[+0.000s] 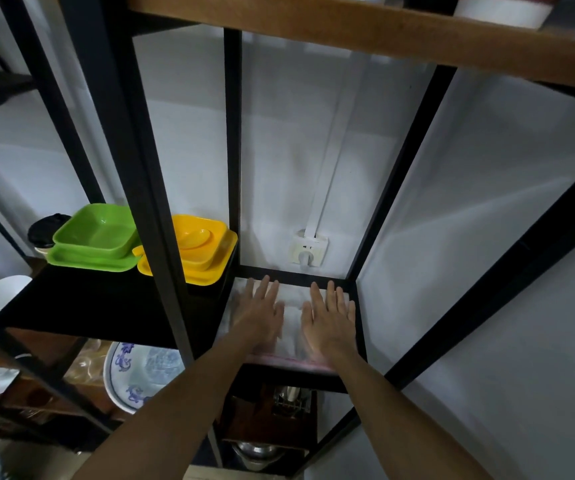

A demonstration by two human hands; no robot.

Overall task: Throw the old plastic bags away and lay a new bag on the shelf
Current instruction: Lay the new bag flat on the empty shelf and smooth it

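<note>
Fingers of the left hand and right hand are held straight and spread, pressed flat on the new bag; nothing is gripped. The bag is spread over the shelf, its near edge overhanging. Creases are best smoothed outward toward the far corners. No legible writing is found, including on the far wall socket.

green dishes | yellow dishes | blue-patterned white plate | black frame
</note>
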